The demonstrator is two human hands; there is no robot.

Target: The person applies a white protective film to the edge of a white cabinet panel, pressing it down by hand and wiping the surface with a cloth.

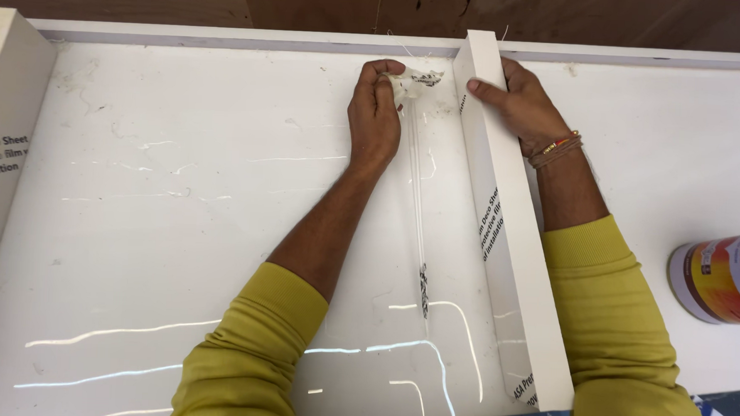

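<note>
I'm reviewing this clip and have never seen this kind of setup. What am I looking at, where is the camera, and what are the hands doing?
There is no machine here: a person in yellow sleeves works with bare hands, filmed by a camera on their head looking down. The surface is a glossy white panel with raised edges. The left hand pinches a crumpled end of clear protective film, whose thin strip runs back towards the person. The right hand grips the far end of an upright white divider board. A tin can lies on its side at the right.
</note>
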